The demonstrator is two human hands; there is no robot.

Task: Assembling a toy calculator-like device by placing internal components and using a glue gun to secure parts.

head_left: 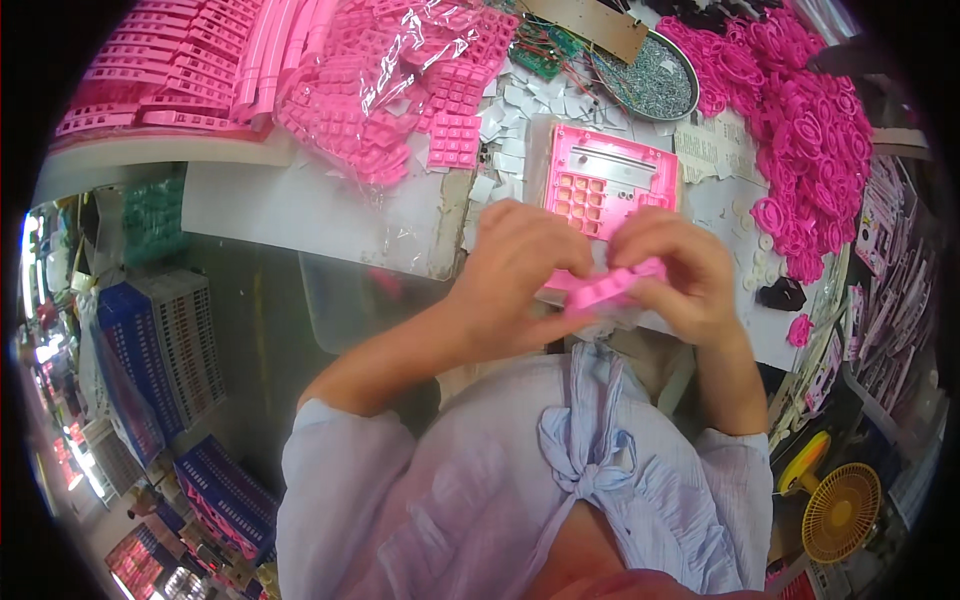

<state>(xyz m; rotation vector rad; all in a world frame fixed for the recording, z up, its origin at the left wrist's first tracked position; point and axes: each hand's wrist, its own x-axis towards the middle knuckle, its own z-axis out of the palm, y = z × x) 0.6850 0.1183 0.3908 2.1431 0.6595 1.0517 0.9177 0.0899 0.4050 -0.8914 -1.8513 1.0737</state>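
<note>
Pink keypad piece: a strip of raised pink buttons [605,290], held up between both hands in front of the body, on the near side of the casing; it is slightly blurred and tilted, higher at its right end.
Left hand: the left hand [530,265] is bent in from the left, thumb below and fingers above, closed in a pinch on the strip's left part.
Right hand: the right hand [685,275] curls over from the right, thumb and fingers drawn together on the strip's right end; the exact fingertip contact is blurred.
Pink casing: an open pink casing [618,205] lies on the counter [330,220] just beyond the hands, with square cutouts [580,203] at its near left and a silvery strip [612,165] across its far part.
Step in hand: apparently two-handed handling of the strip, clear of the casing.
Next move calls for: probably a light, even grip at both ends, and fingers kept off the button faces.
Far left supply: a heap of pink keypads [370,100] under clear plastic.
Far right supply: a round dish [693,100] of small grey parts, then piled pink rings [810,130].
</note>
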